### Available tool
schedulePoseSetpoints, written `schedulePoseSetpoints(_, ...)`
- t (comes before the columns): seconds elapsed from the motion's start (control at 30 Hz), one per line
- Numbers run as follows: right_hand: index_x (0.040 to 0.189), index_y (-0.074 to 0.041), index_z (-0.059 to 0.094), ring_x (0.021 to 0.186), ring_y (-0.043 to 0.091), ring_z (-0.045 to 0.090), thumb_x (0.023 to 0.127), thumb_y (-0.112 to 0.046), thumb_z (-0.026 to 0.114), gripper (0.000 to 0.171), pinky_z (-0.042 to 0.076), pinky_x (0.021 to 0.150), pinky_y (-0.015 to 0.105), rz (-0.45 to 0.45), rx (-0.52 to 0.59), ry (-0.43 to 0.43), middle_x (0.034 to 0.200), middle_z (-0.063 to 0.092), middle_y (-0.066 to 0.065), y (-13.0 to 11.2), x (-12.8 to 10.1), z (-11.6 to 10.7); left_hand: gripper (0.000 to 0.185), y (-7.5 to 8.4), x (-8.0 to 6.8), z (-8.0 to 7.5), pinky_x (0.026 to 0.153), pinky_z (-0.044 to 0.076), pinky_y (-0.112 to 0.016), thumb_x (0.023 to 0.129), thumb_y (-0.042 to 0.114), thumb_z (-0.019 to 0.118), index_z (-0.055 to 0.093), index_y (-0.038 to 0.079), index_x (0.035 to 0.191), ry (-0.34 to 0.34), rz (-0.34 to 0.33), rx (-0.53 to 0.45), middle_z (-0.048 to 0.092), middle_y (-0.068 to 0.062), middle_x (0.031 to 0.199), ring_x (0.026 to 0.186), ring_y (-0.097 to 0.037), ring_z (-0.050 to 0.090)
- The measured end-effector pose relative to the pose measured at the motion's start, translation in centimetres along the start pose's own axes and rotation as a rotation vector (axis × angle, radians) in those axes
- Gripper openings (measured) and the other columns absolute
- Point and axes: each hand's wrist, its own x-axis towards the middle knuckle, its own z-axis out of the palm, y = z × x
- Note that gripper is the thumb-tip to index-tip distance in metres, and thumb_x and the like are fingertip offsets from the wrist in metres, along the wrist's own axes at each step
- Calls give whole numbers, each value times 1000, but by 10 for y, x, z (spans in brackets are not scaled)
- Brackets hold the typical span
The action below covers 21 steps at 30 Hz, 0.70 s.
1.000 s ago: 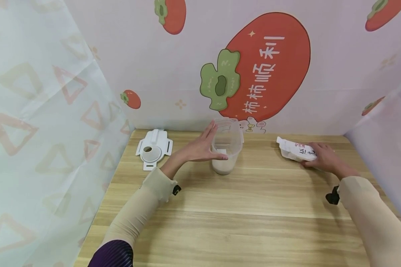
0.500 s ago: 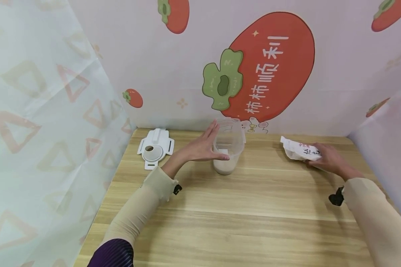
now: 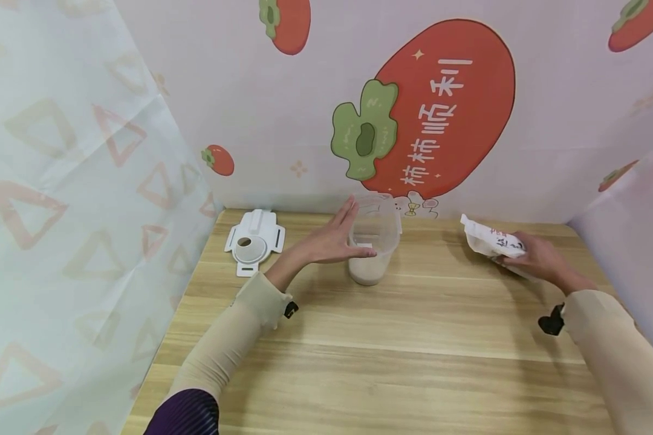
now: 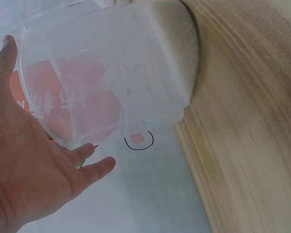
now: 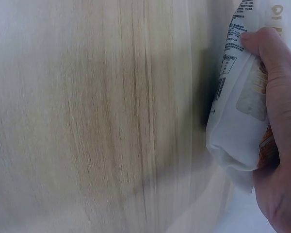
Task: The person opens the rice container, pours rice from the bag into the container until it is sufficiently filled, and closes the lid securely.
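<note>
A clear plastic container (image 3: 378,226) stands upright on the table, with pale contents (image 3: 369,269) in its lower part. My left hand (image 3: 329,240) is at its left side near the rim, thumb in front and fingers behind. In the left wrist view those fingers (image 4: 99,169) are spread and fairly straight beside the container wall (image 4: 111,77). At the right, my right hand (image 3: 541,260) grips a white printed bag (image 3: 487,238), held tilted with its left end raised. The right wrist view shows the thumb and fingers wrapped around the bag (image 5: 237,124).
A white plastic lid (image 3: 254,232) with side flaps and a round spout lies at the back left of the wooden table (image 3: 392,368). Patterned walls stand behind (image 3: 283,133) and at both sides of the table.
The right hand has raised and tilted the bag, lifting its left end from the table. The left hand remains at the container. The head view has shifted slightly.
</note>
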Motion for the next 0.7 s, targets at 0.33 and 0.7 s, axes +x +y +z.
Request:
schedulePoseSetpoints(0.33,125,4,60,84,27,60,87,-27,87,55,43,67,36,0,60,33,102,70,22,-13,5,-4,124,1,0,2,126,33,-52,90,77,64,-10,17,170,9,-12,3,-25,11,175,164,-24,9)
schedulePoseSetpoints(0.7,125,0,63,77,7,52,86,-21,87,50,42,64,28,-63,92,74,102,70,15,-38,14,-16,123,1,-1,3,116,46,-52,90,77,64,-9,19,171,16,-17,-8,-22,7,177,159,-29,30)
